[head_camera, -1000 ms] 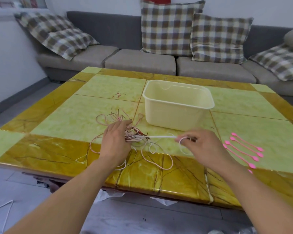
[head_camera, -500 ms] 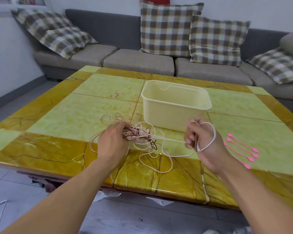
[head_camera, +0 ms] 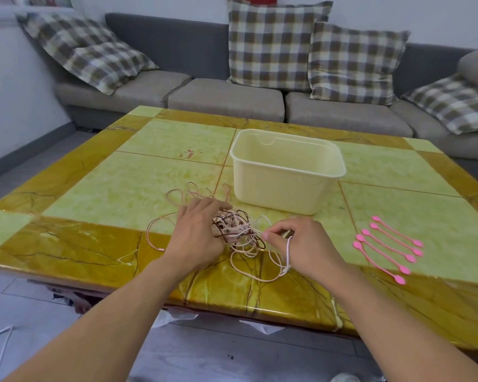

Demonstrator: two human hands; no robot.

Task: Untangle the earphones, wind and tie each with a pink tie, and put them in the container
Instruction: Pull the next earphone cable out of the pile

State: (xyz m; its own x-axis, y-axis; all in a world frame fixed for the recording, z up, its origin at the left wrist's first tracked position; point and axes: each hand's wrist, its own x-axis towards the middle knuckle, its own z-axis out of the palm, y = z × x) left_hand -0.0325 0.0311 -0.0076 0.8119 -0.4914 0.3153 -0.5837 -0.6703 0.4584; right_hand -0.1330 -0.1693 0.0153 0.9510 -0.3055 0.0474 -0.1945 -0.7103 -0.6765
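Observation:
A tangle of earphone cables (head_camera: 236, 230), pale pink, white and dark brown, lies near the front edge of the table. My left hand (head_camera: 197, 230) grips the left side of the knot, fingers curled into it. My right hand (head_camera: 301, 244) pinches a white cable right beside the knot, and a loop of that cable is wound round its fingers. Loose pink loops trail left and toward me. A cream plastic container (head_camera: 284, 175) stands just behind the tangle. Several pink ties (head_camera: 386, 244) lie in a row to the right.
The low table (head_camera: 122, 188) has green and yellow marble tiles, its front edge close under my wrists. A grey sofa (head_camera: 226, 97) with checked cushions runs behind the table. A white cable lies on the floor at the lower left.
My right hand, which had pulled the white cable out to the right and looped it round its fingers, has come back in against the knot. The left hand has stayed on the tangle.

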